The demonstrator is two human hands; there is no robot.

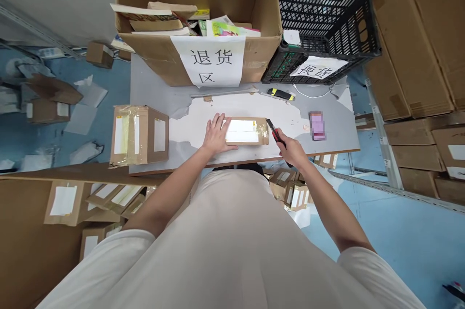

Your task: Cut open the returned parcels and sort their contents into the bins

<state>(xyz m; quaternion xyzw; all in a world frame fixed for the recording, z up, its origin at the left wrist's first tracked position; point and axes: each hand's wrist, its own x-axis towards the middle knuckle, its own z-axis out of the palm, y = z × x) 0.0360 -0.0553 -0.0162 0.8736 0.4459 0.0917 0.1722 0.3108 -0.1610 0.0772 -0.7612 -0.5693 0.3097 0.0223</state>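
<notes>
Right grip (289,148): I have its fingers closed round the handle of a red-and-black snap-blade cutter (276,135), whose blade tip lies at the taped right end of a small, oblong labelled carton (241,131). Left grip (217,135): I hold this hand open, fingers spread, against the carton's left end, the thumb by its near edge. The carton lies lengthwise across the counter (337,127), near its front edge and between my two hands, with a white label on its upper face.

To the right of the cutter I see a smartphone (318,126) lying flat; beyond the carton, a yellow-and-black utility knife (281,94). To the left stands a larger taped carton (158,135), well apart from the left hand.

At the back of the counter, a tall open cardboard box (152,62) holds books (156,25) and bears a sheet (212,59) reading 退货区. Just beside it on the right stands a black perforated plastic crate (348,33), its paper sign (318,68) reading 换货. Farther out, I see parcels (63,200) at lower left and stacked cartons (417,149) at right, above a blue floor (407,236).
</notes>
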